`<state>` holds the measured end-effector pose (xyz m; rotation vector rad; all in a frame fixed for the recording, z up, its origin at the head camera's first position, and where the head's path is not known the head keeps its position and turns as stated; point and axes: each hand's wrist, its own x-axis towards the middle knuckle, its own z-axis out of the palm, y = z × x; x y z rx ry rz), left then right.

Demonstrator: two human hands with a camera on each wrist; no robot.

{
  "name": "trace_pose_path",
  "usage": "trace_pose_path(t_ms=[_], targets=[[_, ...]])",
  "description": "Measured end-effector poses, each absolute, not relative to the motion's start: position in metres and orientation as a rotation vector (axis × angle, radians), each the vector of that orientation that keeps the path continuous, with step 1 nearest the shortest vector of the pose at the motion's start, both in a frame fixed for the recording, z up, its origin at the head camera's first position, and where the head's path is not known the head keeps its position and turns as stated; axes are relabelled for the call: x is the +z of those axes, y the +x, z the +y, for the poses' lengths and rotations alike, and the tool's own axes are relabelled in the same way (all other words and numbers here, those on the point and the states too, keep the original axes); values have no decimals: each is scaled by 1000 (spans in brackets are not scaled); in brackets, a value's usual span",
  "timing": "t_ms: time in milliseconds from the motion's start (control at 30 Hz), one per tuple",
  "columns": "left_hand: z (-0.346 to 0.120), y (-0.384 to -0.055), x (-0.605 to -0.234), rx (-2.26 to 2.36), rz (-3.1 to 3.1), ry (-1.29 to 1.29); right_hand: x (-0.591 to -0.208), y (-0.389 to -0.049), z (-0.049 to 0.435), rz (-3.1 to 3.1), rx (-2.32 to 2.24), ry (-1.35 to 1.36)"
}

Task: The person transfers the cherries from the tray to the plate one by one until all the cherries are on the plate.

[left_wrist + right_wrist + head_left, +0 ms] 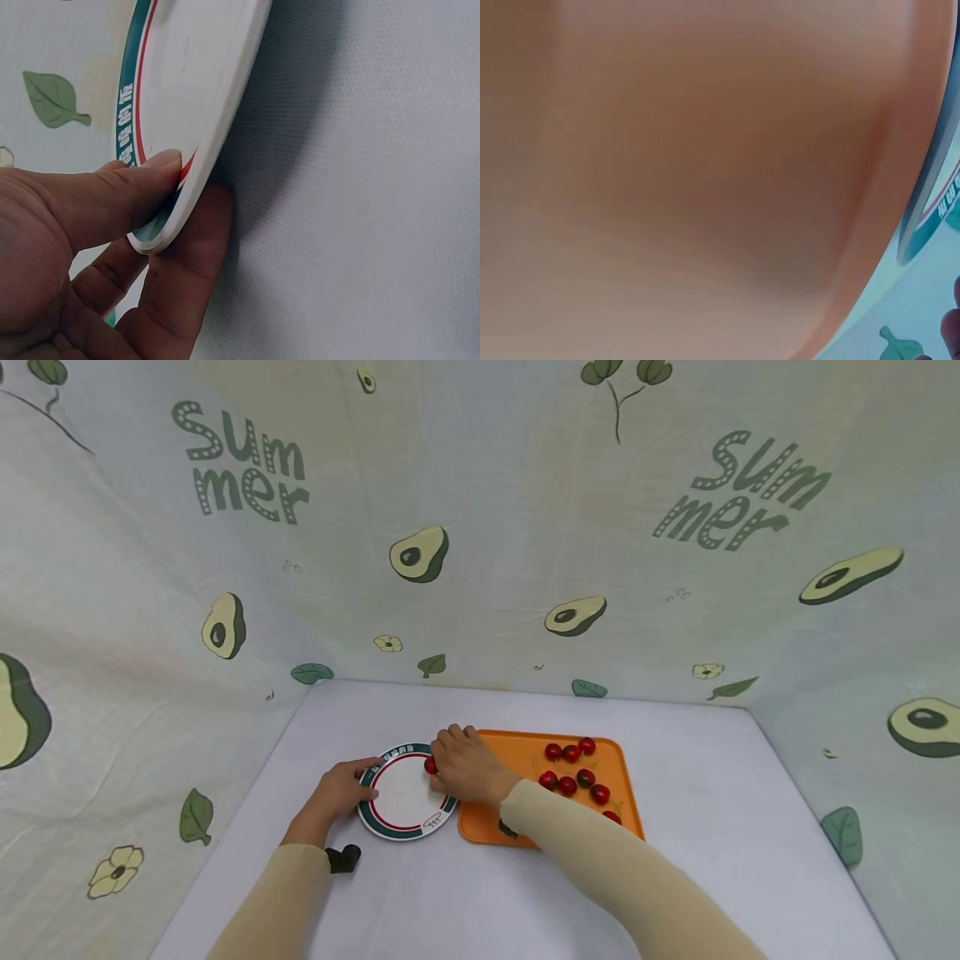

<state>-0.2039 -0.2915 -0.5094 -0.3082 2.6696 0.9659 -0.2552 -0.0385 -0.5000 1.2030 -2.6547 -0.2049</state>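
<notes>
My left hand (341,789) pinches the left rim of a white plate (405,793) with a green border and a red ring. In the left wrist view the thumb (154,169) lies on top of the plate (199,67), and fingers are beneath the rim. At the plate's right side my right hand (465,766) holds a red cherry (430,765) over the plate; its grip is partly hidden. The orange tray (487,743) stands right of the plate, bearing several dark red cherries (567,786). The right wrist view shows mostly the tray (705,187), with fingertips (951,330) at its edge.
White cloth (450,902) covers the table. A curtain (495,527) with avocado prints hangs behind and at both sides. The right forearm (592,852) crosses over the tray's near part and hides some of it. Small black devices (343,858) sit at the wrists.
</notes>
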Motion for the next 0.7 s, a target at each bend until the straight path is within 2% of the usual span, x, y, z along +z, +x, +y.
trace_pose_path(t_ms=[700], targets=[[-291,-203,-507,957,2682,-298,-507,-253,-55,-2657,-230,1228]])
